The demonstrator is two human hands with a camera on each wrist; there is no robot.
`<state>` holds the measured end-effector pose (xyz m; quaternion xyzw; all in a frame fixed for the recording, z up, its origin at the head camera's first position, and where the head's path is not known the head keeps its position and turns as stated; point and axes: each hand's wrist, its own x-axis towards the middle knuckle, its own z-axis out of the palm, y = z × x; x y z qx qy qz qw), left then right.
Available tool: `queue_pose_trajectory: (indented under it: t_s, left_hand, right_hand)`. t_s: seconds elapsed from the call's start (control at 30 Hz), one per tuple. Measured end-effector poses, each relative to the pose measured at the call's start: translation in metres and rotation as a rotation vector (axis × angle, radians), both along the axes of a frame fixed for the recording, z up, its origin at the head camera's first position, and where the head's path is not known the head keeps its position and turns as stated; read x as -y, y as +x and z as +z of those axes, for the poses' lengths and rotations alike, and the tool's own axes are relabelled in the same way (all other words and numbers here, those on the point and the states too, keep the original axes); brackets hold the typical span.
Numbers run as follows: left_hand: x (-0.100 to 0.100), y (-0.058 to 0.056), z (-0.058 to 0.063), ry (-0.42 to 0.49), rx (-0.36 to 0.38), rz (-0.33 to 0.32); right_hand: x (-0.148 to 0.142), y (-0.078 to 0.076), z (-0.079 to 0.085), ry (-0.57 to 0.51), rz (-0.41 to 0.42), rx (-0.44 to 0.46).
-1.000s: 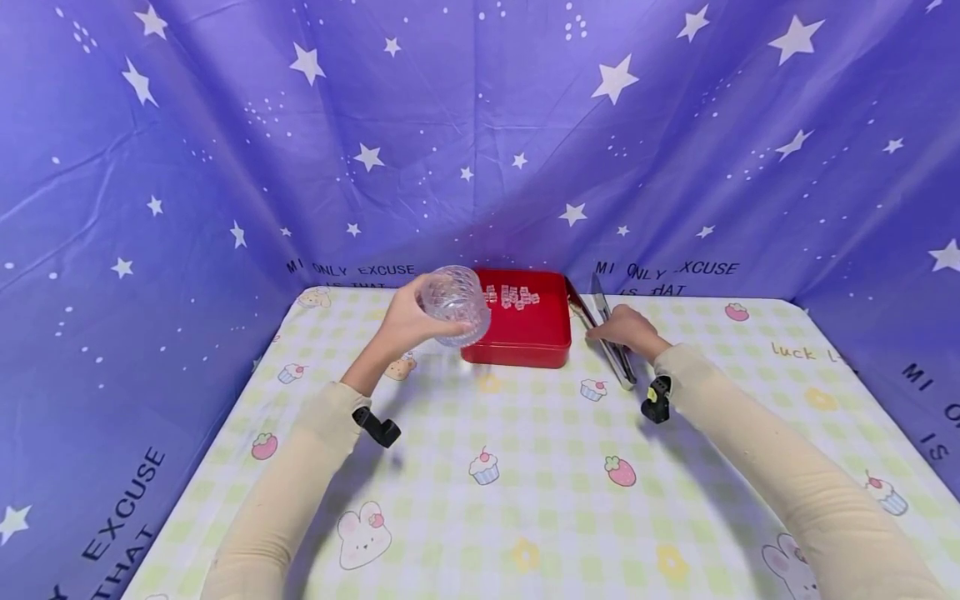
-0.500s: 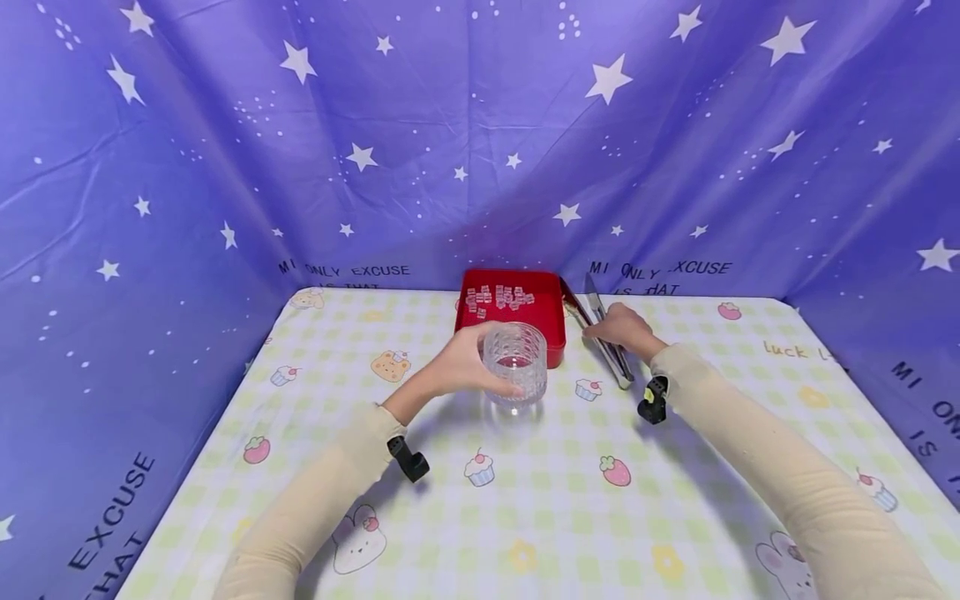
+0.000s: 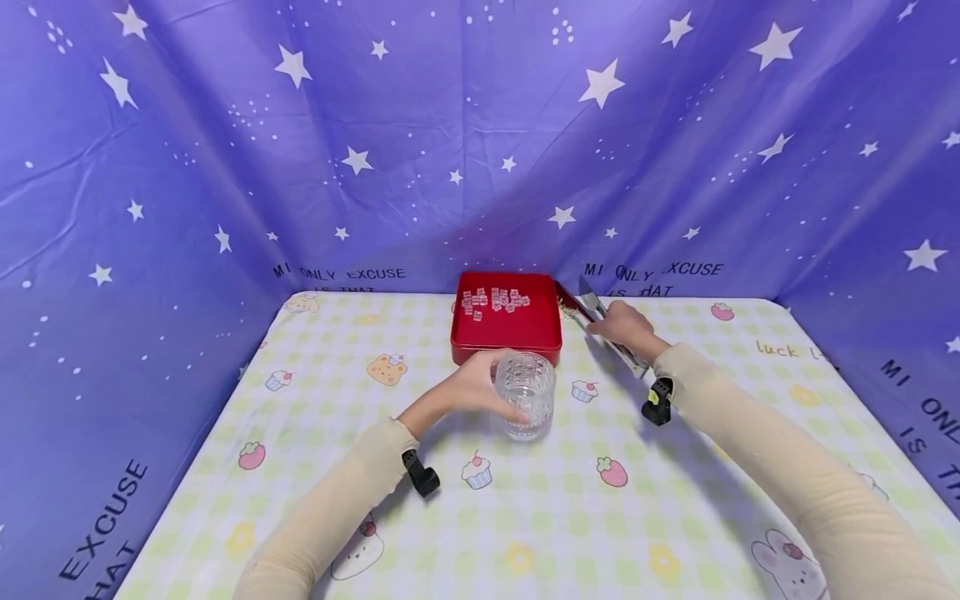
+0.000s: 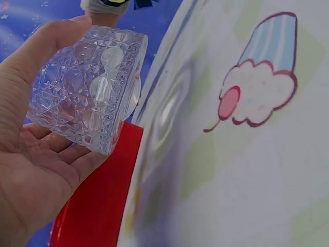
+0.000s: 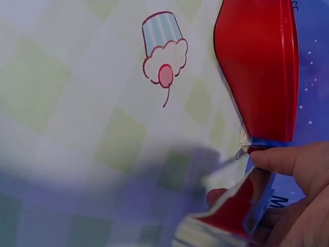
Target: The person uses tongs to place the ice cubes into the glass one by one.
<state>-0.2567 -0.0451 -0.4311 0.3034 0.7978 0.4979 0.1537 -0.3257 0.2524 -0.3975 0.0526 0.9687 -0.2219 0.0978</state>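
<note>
My left hand [image 3: 474, 386] grips a clear cut-glass tumbler [image 3: 529, 390], thumb on one side and fingers round the other. In the left wrist view the glass [image 4: 87, 87] is tilted, its base close over the tablecloth. Just behind it stands a red box [image 3: 510, 333], open at the top, with several small clear pieces [image 3: 504, 300] lying inside. To the right of the box, my right hand [image 3: 630, 327] holds metal tongs [image 3: 632, 360] by the middle, their two arms spread apart toward the back. The right wrist view shows the tongs [image 5: 231, 211] partly hidden by fingers.
A checked tablecloth [image 3: 547, 500] printed with cupcakes, strawberries and bunnies covers the table. Purple curtains [image 3: 420, 125] with white stars hang close behind the table and at both sides. The red box sits near the back edge.
My left hand has carried the tumbler from the box's left side to the right and toward me, lowering it in front of the box. The right hand has tilted the tongs' near end slightly up.
</note>
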Motion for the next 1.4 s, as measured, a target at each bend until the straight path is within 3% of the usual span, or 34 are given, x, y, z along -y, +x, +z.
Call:
queue_pose_trajectory:
  t_s: [0.3,0.6,0.73,1.03,1.2,1.4]
  left_hand:
    - [0.001,-0.003,-0.011,0.006,0.008,-0.029]
    - [0.001,-0.003,-0.018,0.026,0.027,-0.038]
    - [0.000,-0.002,-0.020,0.036,0.036,-0.053]
    - [-0.001,-0.003,-0.023,0.038,0.037,-0.068]
    - [-0.001,-0.005,-0.025,0.065,0.043,-0.074]
    - [-0.002,-0.006,-0.025,0.074,0.051,-0.074]
  right_hand:
    - [0.004,0.004,0.004,0.175,-0.027,-0.036]
    - [-0.004,0.002,0.006,0.356,0.014,-0.184]
    - [-0.010,-0.001,0.009,0.382,0.051,-0.244]
    - [-0.024,0.004,0.034,0.377,0.078,-0.575]
    - [-0.029,0.003,0.051,0.351,0.134,-0.773]
    - [-0.026,0.003,0.069,0.387,0.245,-0.874]
